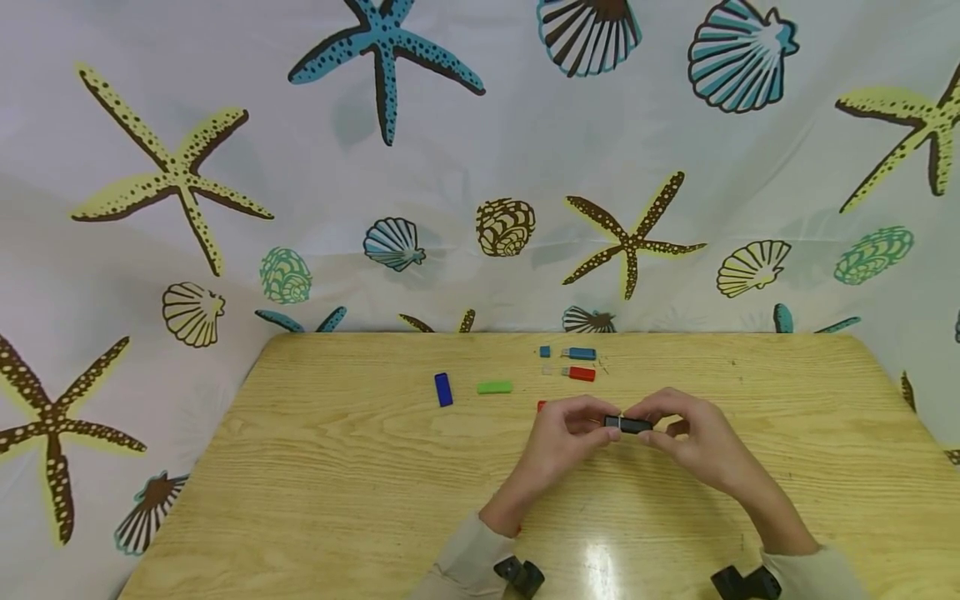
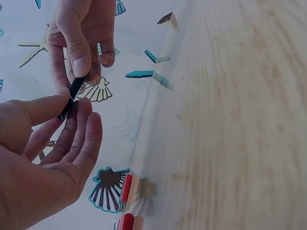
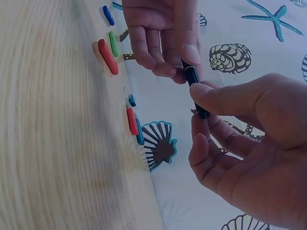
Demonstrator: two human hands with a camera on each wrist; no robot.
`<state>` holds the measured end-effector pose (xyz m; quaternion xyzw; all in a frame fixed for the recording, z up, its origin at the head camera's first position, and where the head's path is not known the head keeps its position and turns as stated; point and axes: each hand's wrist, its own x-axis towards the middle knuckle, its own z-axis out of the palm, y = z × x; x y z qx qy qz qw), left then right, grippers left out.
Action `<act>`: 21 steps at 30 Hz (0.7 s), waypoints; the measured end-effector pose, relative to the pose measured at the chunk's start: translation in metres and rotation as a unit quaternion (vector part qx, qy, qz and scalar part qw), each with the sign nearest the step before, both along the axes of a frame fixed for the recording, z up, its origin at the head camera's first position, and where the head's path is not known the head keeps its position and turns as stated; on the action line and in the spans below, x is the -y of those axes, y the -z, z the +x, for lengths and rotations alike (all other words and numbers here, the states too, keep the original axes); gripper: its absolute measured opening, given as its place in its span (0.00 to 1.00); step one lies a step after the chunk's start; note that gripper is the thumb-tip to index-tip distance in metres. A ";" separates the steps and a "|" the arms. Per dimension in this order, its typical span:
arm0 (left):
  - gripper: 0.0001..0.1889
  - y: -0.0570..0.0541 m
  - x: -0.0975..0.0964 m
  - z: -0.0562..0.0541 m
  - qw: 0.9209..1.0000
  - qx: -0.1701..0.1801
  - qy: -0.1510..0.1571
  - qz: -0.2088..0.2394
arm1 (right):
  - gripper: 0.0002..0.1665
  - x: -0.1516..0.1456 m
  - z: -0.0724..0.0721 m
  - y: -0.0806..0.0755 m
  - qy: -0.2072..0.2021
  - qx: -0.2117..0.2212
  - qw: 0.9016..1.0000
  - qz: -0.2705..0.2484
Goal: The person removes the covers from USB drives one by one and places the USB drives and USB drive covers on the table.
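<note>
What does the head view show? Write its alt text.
Left hand and right hand pinch a black stick over a table. Beyond lie a green stick, a dark-blue stick and other pieces, before a shell-print cloth.

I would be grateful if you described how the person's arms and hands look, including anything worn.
The left hand and right hand are bare, with no rings visible. Light beige sleeves end short of the hands, with a small black device near the end of each. No cables show.
</note>
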<state>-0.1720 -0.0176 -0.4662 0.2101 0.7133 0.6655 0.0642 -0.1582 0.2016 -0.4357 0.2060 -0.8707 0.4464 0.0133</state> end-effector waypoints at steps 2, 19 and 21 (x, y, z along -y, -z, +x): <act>0.10 0.000 0.001 0.000 1.000 -0.002 -0.005 -0.003 | 0.15 0.002 0.000 0.001 -0.001 -0.004 1.000 -0.004; 0.09 -0.007 0.016 -0.005 0.999 0.017 -0.029 0.011 | 0.12 0.012 -0.002 0.006 0.008 0.018 0.997 -0.076; 0.09 -0.008 0.017 -0.005 0.999 0.015 -0.026 0.012 | 0.11 0.012 -0.001 0.006 0.010 0.016 0.997 -0.080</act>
